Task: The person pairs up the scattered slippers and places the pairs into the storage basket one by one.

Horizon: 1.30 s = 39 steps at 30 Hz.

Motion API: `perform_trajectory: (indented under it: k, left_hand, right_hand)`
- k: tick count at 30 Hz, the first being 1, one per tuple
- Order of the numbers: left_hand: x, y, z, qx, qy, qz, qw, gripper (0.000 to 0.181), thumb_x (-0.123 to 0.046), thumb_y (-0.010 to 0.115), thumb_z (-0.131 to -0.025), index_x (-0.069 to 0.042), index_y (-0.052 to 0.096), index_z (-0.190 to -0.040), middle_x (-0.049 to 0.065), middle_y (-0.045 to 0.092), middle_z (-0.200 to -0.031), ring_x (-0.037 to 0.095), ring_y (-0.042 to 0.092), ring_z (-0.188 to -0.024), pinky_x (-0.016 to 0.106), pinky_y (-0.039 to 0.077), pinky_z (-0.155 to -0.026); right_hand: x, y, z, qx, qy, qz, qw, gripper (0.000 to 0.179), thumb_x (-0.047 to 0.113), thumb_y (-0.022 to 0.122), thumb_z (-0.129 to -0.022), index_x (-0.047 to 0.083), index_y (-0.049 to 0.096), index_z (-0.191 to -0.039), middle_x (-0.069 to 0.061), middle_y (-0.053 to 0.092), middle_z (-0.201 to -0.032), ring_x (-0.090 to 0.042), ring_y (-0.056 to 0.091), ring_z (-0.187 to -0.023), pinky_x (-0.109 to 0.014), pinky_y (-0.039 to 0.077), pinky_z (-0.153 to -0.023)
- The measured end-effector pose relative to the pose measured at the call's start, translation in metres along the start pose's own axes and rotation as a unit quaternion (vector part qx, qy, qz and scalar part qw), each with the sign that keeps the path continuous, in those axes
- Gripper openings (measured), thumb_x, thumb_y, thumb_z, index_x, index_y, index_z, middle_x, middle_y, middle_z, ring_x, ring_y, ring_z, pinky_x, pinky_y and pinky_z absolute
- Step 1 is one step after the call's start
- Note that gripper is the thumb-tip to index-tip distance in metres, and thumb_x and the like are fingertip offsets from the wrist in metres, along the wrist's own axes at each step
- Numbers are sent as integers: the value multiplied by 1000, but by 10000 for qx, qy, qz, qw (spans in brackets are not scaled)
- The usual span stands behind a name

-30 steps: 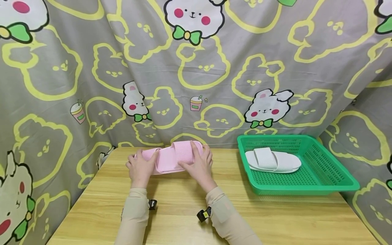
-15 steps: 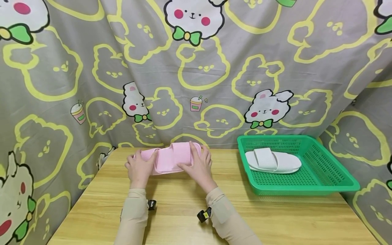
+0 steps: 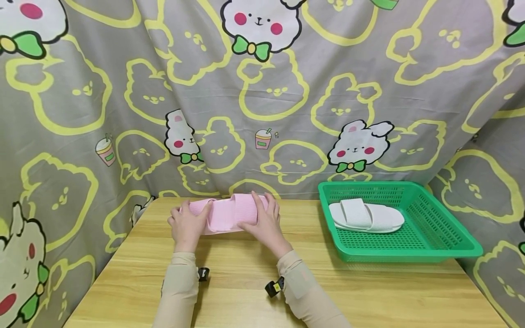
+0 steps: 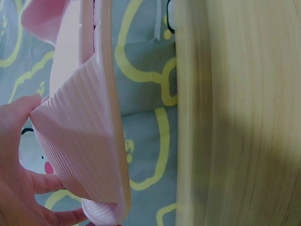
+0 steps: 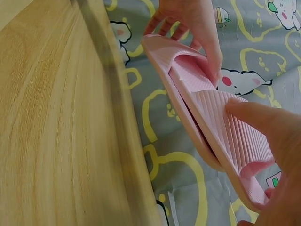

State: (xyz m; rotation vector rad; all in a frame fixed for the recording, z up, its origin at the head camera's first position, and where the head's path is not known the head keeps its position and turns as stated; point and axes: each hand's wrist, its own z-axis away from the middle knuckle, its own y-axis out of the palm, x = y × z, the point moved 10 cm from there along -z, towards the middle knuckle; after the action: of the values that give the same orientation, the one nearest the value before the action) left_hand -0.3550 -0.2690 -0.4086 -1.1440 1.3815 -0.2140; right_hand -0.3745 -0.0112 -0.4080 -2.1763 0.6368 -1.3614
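Note:
At the far side of the table, both hands hold a pair of pink slippers (image 3: 223, 216) with ribbed straps, sole against sole lengthwise and partly overlapping. My left hand (image 3: 188, 228) grips the left end, thumb at the edge of the left strap (image 4: 77, 132) and fingers round its far side. The right hand (image 3: 266, 226) grips the other end, with its thumb pressed on the right strap (image 5: 235, 129). A narrow dark gap between the two soles (image 5: 197, 122) shows in the right wrist view. The wrist views show the pair raised above the tabletop.
A green plastic basket (image 3: 406, 252) stands at the right of the wooden table (image 3: 242, 296). White slippers (image 3: 385, 216) lie inside it, towards its left side. A grey patterned curtain (image 3: 283, 159) hangs right behind the table's back edge.
The right hand and the right-hand pink slipper have shifted slightly down and left over the other one. My left hand stays almost still, and the basket is unchanged.

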Motion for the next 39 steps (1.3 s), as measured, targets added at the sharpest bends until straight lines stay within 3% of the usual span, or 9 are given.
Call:
perform_trajectory:
  k: [17, 32, 39]
  left_hand:
    - [-3, -2, 1, -73, 71, -3, 9999, 94, -77, 57, -78, -8, 44, -140, 31, 37, -136, 51, 35, -121, 62, 41, -88]
    - [-9, -1, 1, -192, 280, -122, 9993, 95, -77, 58, -77, -8, 43, -141, 30, 37, -138, 49, 35, -122, 61, 42, -87]
    - [-13, -3, 4, -353, 416, -221, 9983, 96, -78, 57, -77, -8, 44, -140, 30, 39, -135, 49, 37, -119, 61, 42, -85]
  right_hand:
    - [-1, 7, 1, 225, -258, 347, 9988, 124, 17, 95, -56, 30, 21, -155, -17, 12, -158, -41, 8, -145, -63, 23, -113]
    - [2, 4, -1, 3, -652, 830, 9944, 114, 19, 93, -55, 26, 29, -149, -18, 19, -152, -40, 17, -138, -60, 24, -108]
    - [3, 2, 1, 16, -632, 958, 9934, 112, 22, 93, -55, 26, 31, -147, -16, 24, -149, -38, 20, -137, -57, 24, -108]
